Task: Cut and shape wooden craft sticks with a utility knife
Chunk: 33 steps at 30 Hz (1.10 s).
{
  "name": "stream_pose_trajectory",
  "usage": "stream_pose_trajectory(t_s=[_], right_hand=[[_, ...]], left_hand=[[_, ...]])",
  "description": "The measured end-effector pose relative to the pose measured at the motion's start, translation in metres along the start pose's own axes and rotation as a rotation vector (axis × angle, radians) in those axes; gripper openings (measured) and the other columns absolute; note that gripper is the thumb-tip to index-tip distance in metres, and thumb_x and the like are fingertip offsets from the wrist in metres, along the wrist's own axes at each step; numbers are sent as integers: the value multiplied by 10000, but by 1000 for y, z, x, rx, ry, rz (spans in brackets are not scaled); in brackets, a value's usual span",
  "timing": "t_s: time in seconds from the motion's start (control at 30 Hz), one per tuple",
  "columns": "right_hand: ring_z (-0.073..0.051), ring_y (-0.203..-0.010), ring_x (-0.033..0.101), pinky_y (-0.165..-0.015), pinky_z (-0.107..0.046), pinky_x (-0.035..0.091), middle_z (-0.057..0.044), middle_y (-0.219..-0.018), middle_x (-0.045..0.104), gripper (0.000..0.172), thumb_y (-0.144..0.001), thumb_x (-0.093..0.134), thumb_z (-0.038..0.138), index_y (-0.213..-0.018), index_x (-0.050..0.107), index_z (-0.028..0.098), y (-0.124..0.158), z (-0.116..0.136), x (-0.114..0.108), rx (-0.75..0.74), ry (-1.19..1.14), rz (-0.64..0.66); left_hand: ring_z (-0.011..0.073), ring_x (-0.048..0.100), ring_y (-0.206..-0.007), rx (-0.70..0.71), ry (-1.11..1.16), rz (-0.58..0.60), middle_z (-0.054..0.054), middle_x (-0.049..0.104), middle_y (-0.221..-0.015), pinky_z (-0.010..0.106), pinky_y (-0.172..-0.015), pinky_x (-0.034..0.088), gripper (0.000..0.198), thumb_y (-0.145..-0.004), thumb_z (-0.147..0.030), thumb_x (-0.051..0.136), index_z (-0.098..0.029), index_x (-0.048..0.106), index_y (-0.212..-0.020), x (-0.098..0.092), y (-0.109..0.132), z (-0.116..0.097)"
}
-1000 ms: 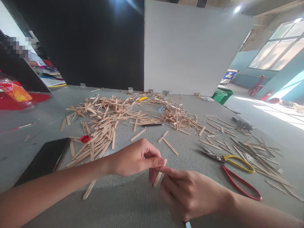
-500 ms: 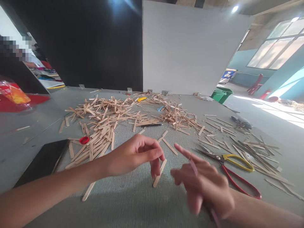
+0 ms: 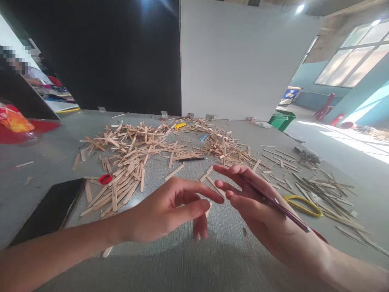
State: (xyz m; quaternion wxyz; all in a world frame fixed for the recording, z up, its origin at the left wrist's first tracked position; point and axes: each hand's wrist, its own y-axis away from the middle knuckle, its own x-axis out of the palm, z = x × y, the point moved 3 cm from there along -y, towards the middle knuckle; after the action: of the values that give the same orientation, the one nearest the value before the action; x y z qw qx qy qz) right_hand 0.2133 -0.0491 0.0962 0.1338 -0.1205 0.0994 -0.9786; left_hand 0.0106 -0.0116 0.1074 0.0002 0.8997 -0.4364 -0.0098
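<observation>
- Wooden stick (image 3: 209,209), one, in work: at centre of the counter (image 3: 158,267), under the left thumb, mostly hidden behind fingers.
- Left hand (image 3: 179,211), one: thumb and forefinger parted, lower fingertips down by the stick; cannot tell whether gripping or merely pressing.
- Right hand (image 3: 258,207), one: at 3 o'clock of the stick, fingers loosely spread near the left forefinger tip; slim purple rod (image 3: 285,212), one, pen-like, held slantwise across.
- Change within the last second: right forefinger off the stick, right hand turned and opened, rod brought into plain view. Meaning, as judged: stick left to the left hand alone, right-hand contact broken off.
- Loose sticks (image 3: 174,172), three, just beyond, 11 to 12 o'clock.
- Heaped sticks (image 3: 127,162), past counting, 10 to 1 o'clock.
- Black pen (image 3: 193,159), one, toward 12.
- Blue scrap (image 3: 203,138), one, farther at 12.
- Yellow piece (image 3: 180,126), one, between 11 and 12.
- Red ring (image 3: 105,179), one, at 10.
- Dark slab (image 3: 50,209), one, at 9.
- Yellow handle loop (image 3: 317,213), one, at 3.
</observation>
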Motion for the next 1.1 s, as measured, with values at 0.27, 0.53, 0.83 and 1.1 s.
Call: stream_pose_trajectory(t_s=[0.27, 0.53, 0.83, 1.1], right_hand=[[-200, -1089, 711, -896, -310, 623, -69, -1306, 697, 270, -976, 733, 520, -1129, 698, 301, -6, -2, 4, 86, -176, -72], [-106, -418, 510, -381, -228, 451, -7, -590, 623, 679, -950, 512, 812, -834, 708, 172, -39, -36, -37, 311, -15, -26], [-101, -448, 590, -407, -203, 465, -4, -618, 683, 333, -928, 738, 452, -760, 665, 175, -34, -64, -31, 425, 337, 305], [-88, -422, 522, -402, -196, 413, 65, -535, 588, 273, -912, 753, 321, -739, 569, 217, -28, -93, -31, 380, 377, 215]], left_hand=[[192, 747, -844, -1, -302, -15, 15, 787, -859, 316, -801, 570, 244, -1092, -383, 561, -249, 743, -1183, -1, 2, -4], [342, 555, -1346, 55, -830, -5, 80, 666, -1374, 540, -1137, 417, 464, -906, -504, 820, -290, 671, -1291, -21, -20, 52], [403, 500, -1377, 155, -1011, 48, 97, 603, -1432, 695, -1198, 254, 600, -812, -611, 863, -326, 679, -1307, -24, -30, 83], [413, 510, -1369, 167, -982, 21, 110, 616, -1421, 688, -1208, 226, 678, -823, -605, 858, -303, 634, -1387, -23, -29, 87]])
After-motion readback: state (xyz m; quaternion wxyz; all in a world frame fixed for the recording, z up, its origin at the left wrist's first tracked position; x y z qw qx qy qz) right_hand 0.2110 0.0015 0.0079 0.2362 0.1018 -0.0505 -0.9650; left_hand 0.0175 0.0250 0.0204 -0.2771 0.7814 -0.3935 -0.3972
